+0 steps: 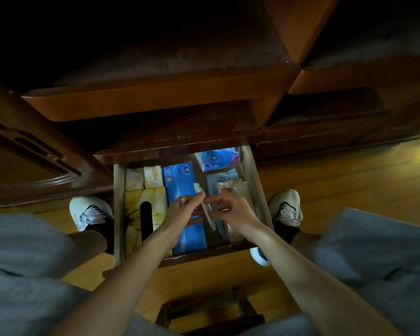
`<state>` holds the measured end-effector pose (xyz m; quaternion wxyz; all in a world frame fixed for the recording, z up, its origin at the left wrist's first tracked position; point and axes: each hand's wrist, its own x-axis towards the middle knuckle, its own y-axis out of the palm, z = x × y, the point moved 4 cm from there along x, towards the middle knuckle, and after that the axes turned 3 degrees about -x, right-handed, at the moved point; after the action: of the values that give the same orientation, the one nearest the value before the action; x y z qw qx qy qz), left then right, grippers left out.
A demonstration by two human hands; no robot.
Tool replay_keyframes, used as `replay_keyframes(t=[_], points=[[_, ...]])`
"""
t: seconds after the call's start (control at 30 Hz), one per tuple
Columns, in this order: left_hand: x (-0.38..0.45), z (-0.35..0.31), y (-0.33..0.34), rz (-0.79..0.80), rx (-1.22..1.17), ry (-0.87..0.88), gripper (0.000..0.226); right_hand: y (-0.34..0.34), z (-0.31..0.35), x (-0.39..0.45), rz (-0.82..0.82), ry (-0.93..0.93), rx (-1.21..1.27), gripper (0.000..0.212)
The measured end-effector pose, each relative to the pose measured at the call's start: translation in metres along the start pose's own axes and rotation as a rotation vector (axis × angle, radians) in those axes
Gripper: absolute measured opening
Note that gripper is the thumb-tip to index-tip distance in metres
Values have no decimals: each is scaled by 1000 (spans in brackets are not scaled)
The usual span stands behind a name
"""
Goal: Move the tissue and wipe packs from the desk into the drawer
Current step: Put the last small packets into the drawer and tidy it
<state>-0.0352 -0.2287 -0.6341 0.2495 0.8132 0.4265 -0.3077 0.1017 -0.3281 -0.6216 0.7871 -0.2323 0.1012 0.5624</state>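
Open wooden drawer (257, 187), blue tissue pack (180, 190), labels unreadable, both hands pinching white packet (207, 209)

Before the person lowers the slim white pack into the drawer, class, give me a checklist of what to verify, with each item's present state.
1. Drawer pulled open: ok.
2. Slim white pack held by both the left hand and the right hand: ok.
3. Free gap right of the long blue pack: cannot tell, hands cover it.
4. Yellow tissue box clear of the drop spot: ok.
5. Desk emptied of packs: cannot tell, desktop out of view.
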Motion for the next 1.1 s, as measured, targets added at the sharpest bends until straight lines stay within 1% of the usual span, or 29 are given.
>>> replay_keyframes(t=[0.03,0.1,0.17,0.23,0.27,0.3,0.4,0.47,0.5,0.57,0.63,0.7,0.73,0.8,0.83,0.9,0.93,0.97,1.03,1.1], points=[[1,3,4,0,1,-4,36,-3,-2,-1,-26,-13,-30,34],[6,7,15,-3,2,2,26,-14,-4,-1,-92,-31,-88,30],[10,8,29,25,12,10,17,-28,-9,-2,-153,-16,-78,23],[14,7,42,56,36,30,17,-41,-14,-4,-185,-8,-70,20],[15,7,47,67,46,38,17,-46,-14,-6,-205,-14,-88,25],[17,7,50,76,45,39,16,-50,-15,-7,-224,-19,-91,34],[18,5,57,124,50,33,15,-58,-18,-10,-219,24,61,66],[20,6,60,155,111,41,14,-62,-25,-12,-210,69,93,73],[22,8,59,145,162,56,12,-63,-28,-13,-232,79,44,71],[26,11,52,56,294,109,8,-65,-29,-14,-294,58,-100,69],[29,11,40,-43,359,148,6,-61,-29,-12,-288,6,-302,73],[27,8,27,-107,413,206,7,-50,-34,-6,-205,-4,-645,75],[26,5,21,-139,484,258,8,-45,-37,-5,-173,18,-827,74],[23,0,11,-178,603,342,10,-37,-40,-4,-172,30,-1123,71],[21,-2,6,-185,627,365,12,-31,-40,-2,-172,-7,-1234,76],[20,-2,-3,-202,654,384,14,-21,-38,5,-105,-110,-1362,93],[19,-2,-7,-211,669,387,11,-16,-37,9,-39,-158,-1392,96],[19,-2,-10,-219,683,394,8,-13,-38,13,28,-189,-1421,93],[18,-1,-16,-216,700,405,8,-14,-40,15,107,-176,-1459,78],[16,0,-21,-199,699,401,10,-21,-41,16,76,-126,-1473,66]])
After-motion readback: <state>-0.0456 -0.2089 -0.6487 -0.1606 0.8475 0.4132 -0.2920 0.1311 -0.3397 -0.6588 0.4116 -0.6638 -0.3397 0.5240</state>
